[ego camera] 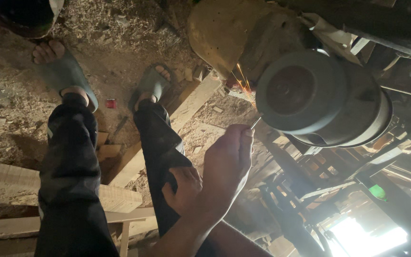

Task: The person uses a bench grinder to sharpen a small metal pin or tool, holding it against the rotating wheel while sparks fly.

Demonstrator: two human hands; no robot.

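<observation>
I see my right hand (227, 159) raised toward the grinding wheel (300, 93). Its grip is closed on a thin metal piece (256, 122), pinched between thumb and fingertips. The tip of this piece is touching the lower left edge of the wheel, and small orange sparks (241, 82) fly up just beside the wheel on its left side. My left hand (182, 188) is lower, close beside the right wrist, with the fingers curled loosely; I cannot tell if it holds something. Below my hands I see my two legs in dark trousers (72, 162) and feet in grey sandals (67, 76) on a floor covered with sawdust (115, 28) and wooden planks (120, 197).
</observation>
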